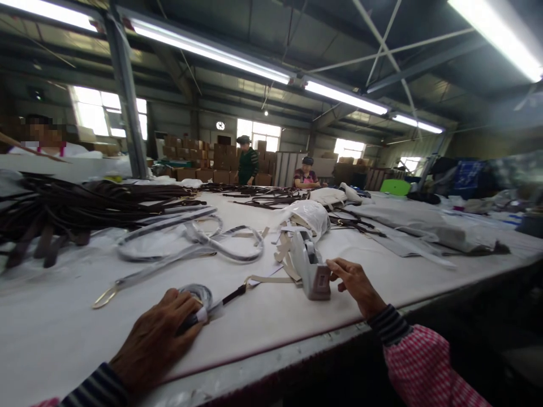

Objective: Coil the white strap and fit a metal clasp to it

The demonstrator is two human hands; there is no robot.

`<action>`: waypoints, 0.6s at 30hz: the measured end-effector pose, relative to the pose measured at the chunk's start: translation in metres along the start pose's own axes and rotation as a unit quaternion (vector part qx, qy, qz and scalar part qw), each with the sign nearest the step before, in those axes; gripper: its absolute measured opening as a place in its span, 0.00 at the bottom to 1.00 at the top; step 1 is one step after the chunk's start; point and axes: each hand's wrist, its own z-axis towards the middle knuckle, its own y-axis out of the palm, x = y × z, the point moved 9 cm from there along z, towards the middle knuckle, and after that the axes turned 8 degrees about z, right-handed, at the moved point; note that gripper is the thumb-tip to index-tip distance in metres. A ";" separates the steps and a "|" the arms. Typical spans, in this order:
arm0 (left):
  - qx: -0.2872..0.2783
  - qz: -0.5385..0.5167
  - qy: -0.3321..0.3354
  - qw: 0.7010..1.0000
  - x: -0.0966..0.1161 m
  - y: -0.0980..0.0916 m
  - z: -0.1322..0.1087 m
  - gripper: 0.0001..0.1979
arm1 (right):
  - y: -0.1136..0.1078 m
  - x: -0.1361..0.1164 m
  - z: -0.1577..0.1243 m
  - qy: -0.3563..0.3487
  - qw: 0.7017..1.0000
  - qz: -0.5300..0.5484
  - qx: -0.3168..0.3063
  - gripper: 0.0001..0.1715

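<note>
My left hand [163,330] is closed over a dark coiled strap [197,294] wrapped in clear plastic, pressing it on the white tabletop. From the coil, a short dark strap end [234,294] with a gold-coloured clasp runs right towards a pale strip [274,279]. My right hand [354,281] has its bent fingertips against the near end of a grey tape dispenser [316,277]. Whatever lies between those fingertips is too small to make out. Left of the dispenser lie plastic-wrapped looped straps [231,251] with a gold-coloured metal ring [104,297].
Many dark brown straps [85,206] are piled at the left. A white plastic-wrapped bundle [307,217] sits behind the dispenser, and pale fabric pieces [424,226] lie at the right. The table edge [271,353] runs close by. Several people are beyond the table, near stacked cartons [224,161].
</note>
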 end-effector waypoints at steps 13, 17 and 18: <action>0.145 -0.079 -0.051 0.985 -0.029 -0.012 -0.012 0.10 | 0.008 0.001 0.003 0.086 0.986 0.129 0.064 0.18; 0.187 -0.140 -0.174 0.957 -0.063 -0.016 -0.014 0.18 | 0.009 0.005 -0.003 0.088 0.968 0.200 0.127 0.16; 0.182 -0.153 -0.181 0.954 -0.065 -0.014 -0.012 0.19 | 0.010 0.005 -0.005 0.087 0.963 0.213 0.137 0.15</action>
